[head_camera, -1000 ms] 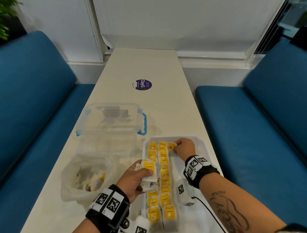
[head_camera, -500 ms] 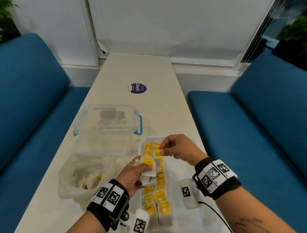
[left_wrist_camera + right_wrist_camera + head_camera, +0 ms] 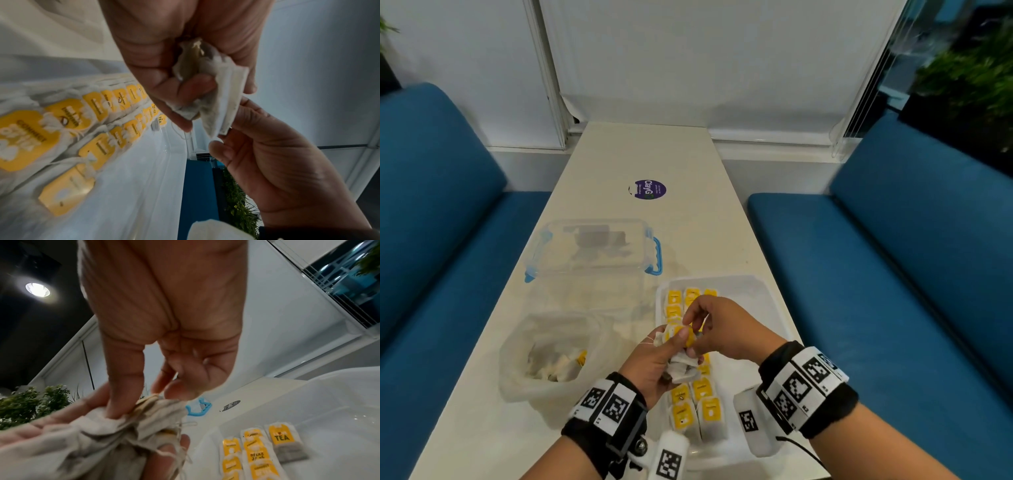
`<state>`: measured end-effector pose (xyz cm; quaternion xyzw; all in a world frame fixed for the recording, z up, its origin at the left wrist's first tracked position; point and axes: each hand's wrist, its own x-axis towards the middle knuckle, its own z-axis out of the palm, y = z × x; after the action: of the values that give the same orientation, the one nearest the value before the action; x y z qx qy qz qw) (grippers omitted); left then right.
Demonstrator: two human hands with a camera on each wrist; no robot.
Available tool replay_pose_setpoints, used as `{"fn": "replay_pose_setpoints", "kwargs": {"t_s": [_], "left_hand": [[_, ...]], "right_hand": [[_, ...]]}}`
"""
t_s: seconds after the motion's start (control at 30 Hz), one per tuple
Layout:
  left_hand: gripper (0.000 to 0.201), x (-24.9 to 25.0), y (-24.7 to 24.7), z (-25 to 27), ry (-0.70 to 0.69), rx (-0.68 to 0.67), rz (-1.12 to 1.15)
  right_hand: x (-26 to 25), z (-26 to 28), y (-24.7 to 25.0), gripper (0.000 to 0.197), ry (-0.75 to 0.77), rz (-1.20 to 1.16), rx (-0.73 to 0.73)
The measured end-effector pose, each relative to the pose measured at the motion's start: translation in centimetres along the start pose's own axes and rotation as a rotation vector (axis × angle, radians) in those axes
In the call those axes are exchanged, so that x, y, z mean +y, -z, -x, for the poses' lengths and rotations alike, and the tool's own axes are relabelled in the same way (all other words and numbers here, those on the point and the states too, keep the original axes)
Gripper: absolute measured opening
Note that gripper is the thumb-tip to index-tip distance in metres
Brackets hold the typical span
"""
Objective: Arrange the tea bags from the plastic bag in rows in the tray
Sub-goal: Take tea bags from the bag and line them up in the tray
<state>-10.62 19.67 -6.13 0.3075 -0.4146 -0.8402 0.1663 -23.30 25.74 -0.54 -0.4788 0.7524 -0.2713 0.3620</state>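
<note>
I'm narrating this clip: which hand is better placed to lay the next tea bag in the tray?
Right. The right hand is pinching one bag off the bunch of tea bags gripped by the left hand, directly above the tray.

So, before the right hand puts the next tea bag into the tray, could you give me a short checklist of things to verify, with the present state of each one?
1. Left hand grips the bunch of tea bags firmly: ok.
2. Right hand pinches exactly one bag from the bunch: cannot tell; its fingertips are on the bunch, the count is hidden.
3. Strings not tangled: cannot tell; loose threads hang from the bunch.
4. Free space in the tray for the third row: ok; only one bag with the TEA label starts it.
5. The two full rows lie tidy: ok.
6. Plastic bag has more bags: ok.
</note>
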Motion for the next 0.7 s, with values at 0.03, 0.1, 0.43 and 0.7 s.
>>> {"fn": "replay_pose_setpoints", "kwargs": {"t_s": [0.03, 0.1, 0.43, 0.7], "left_hand": [[0.026, -0.1, 0.1, 0.1, -0.004, 0.0, 0.002], [0.029, -0.2, 0.2, 0.3, -0.017, -0.007, 0.004], [0.044, -1.1, 0.5, 0.4, -0.022, 0.034, 0.04], [0.018, -0.3, 0.1, 0.1, 0.013, 0.042, 0.23]], "right_hand": [[0.0, 0.1, -0.1, 0.039, -0.011, 0.007, 0.0], [-0.1, 0.3, -0.1, 0.039, -0.018, 0.021, 0.003], [0.6, 1.2, -1.0, 0.037, 0.027, -0.121, 0.123], [1.3, 1.3, -0.3, 0.025, 0.038, -0.503, 0.165]]}}
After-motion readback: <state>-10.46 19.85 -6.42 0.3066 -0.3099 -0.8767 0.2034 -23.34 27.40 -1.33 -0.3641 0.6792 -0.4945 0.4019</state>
